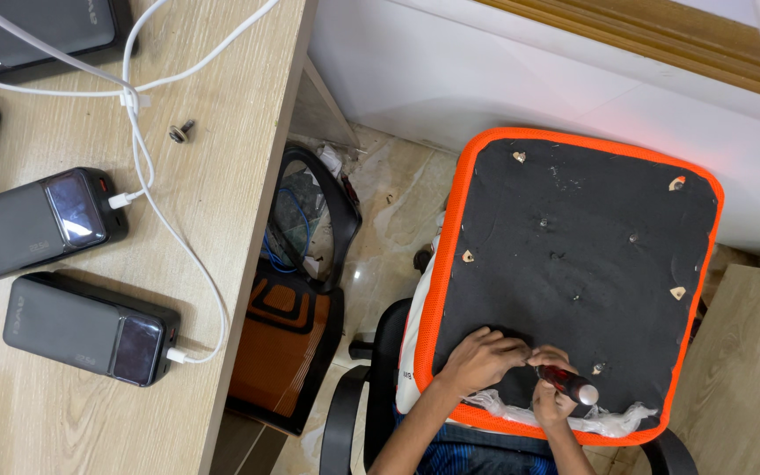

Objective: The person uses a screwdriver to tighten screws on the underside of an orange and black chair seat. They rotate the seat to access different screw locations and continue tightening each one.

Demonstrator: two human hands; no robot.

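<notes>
An upturned chair seat (573,264) with a black underside and an orange rim lies in front of me. My right hand (554,396) grips a screwdriver (567,382) with a dark red handle and a silver end, near the seat's front edge. My left hand (481,359) rests on the black fabric just left of it, fingers curled toward the tool. A screw hole (598,369) sits just right of the screwdriver. Torn clear plastic (609,420) hangs along the near rim.
A wooden desk (239,176) on the left holds three dark power banks (90,327) on white charging cables (147,167) and a loose screw (180,132). A black chair back (296,290) lies on the tiled floor. Another wooden surface (749,378) stands at the right.
</notes>
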